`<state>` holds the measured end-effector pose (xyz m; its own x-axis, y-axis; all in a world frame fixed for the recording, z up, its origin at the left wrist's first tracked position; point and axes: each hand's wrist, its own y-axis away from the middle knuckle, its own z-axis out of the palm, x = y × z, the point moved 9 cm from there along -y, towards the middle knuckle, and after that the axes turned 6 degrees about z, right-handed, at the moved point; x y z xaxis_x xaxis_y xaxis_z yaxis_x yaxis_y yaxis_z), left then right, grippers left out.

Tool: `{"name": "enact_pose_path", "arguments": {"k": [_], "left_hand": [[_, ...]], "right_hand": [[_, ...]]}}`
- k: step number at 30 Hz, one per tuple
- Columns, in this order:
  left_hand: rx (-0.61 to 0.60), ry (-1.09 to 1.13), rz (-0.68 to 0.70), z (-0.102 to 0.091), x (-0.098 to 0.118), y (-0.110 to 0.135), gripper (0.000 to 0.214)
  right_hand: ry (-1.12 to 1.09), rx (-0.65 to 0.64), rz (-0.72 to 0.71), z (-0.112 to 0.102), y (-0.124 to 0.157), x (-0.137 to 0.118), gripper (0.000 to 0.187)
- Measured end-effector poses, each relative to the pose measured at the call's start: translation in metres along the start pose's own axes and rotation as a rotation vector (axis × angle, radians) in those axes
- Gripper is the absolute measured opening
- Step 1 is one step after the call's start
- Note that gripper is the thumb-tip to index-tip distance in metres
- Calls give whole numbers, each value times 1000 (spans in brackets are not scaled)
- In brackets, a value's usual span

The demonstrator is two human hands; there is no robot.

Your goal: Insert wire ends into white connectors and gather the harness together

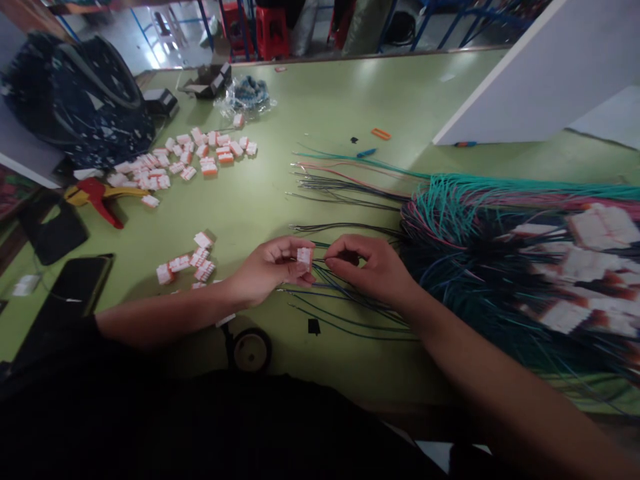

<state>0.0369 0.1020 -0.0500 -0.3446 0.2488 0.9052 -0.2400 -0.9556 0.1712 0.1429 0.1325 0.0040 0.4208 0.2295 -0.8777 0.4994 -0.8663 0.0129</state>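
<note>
Between the thumb and fingers of my left hand (270, 268) is a white connector housing (305, 257) with an orange edge. Just to its right, my right hand (367, 263) has thumb and forefinger pinched on a thin wire (321, 259), whose tip points at the housing. Loose dark wires (345, 283) run beneath both hands to a big bundle on the right. Left of my left hand lies a small group of white and orange connector housings (199, 257).
More connector housings (150, 173) are heaped farther back, near red-and-yellow pliers (100, 197) and a dark patterned bag (80, 100). Green and black wires (450, 207) cover the right side. A tape roll (251, 349) lies near my body, a phone-like black slab (65, 310) at left.
</note>
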Motion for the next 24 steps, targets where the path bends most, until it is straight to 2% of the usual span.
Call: {"name": "enact_pose_path", "arguments": {"k": [7,12,20,24], "left_hand": [[-36,41,-53,0,-8,-1,28],[4,-28,-104,1,-7,1,27],[16,-132,-175,0,-6,4,31],[32,-104,-196,-3,-12,4,29]], "right_hand": [[81,74,-51,2,2,-5,9],[150,118,-87,4,4,-9,10],[274,111,-53,15,2,-2,16],[251,88,-70,16,2,-3,18]]}}
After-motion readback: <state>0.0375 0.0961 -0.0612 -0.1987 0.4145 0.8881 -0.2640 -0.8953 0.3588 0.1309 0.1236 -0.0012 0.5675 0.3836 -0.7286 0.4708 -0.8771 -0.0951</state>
